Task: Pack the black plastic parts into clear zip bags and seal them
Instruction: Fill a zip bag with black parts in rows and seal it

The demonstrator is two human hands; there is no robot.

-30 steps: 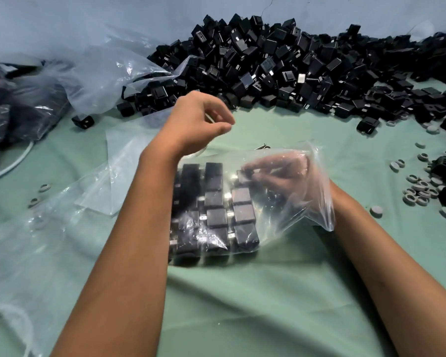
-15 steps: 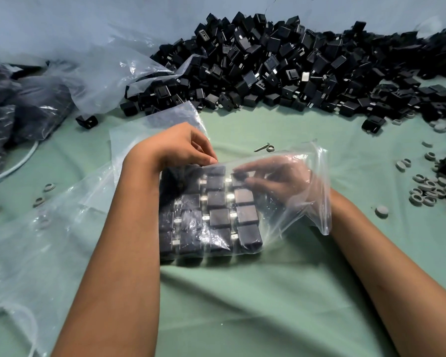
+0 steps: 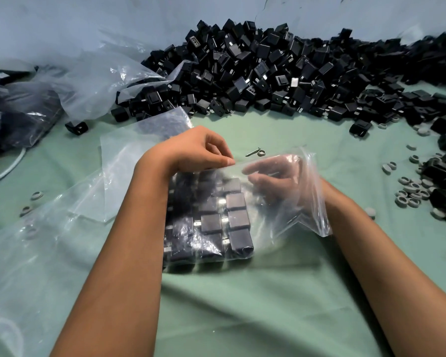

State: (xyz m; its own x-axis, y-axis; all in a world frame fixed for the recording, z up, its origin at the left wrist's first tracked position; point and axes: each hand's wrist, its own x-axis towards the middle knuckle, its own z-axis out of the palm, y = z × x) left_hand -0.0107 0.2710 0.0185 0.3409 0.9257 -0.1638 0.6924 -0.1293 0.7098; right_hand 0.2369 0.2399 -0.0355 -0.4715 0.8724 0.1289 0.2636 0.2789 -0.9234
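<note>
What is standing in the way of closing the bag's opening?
The right hand is inside the bag, through its opening at the right, so that opening cannot close yet. The left hand pinches the bag's upper edge. Nothing else visible blocks it.

A single head-worn wide-angle camera looks forward and steeply down over the person's forearms onto the green-covered desk point(image 3: 242, 318). It sits close above the work area, the arms entering from the bottom edge, while the far pile of black parts point(image 3: 268, 73) and the wall fill the top.
</note>
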